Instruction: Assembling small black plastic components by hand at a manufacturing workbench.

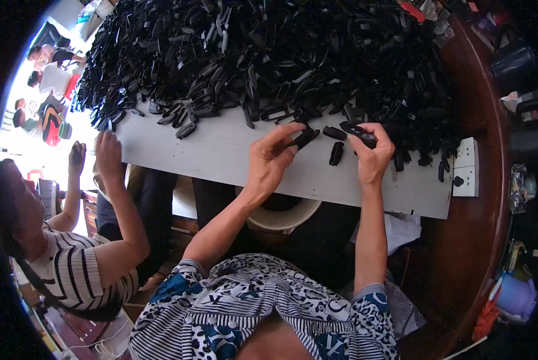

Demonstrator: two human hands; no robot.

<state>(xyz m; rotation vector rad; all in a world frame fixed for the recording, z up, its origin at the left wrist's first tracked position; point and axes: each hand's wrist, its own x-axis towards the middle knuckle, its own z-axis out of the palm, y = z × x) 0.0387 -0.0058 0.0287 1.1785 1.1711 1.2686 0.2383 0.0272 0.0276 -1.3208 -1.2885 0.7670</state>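
Two small black plastic clips, glossy and elongated, are held above the grey bench edge just before a large heap of black clips. One clip is pinched in the left hand, long axis slanting up-right. The other clip is clamped in the right hand, angled down-right.

Overexposed glare upper left; dim right; fisheye-bent, vignetted edges.

Both bare forearms rise from the lower frame; left hand and right hand pinch closed, mid-frame.
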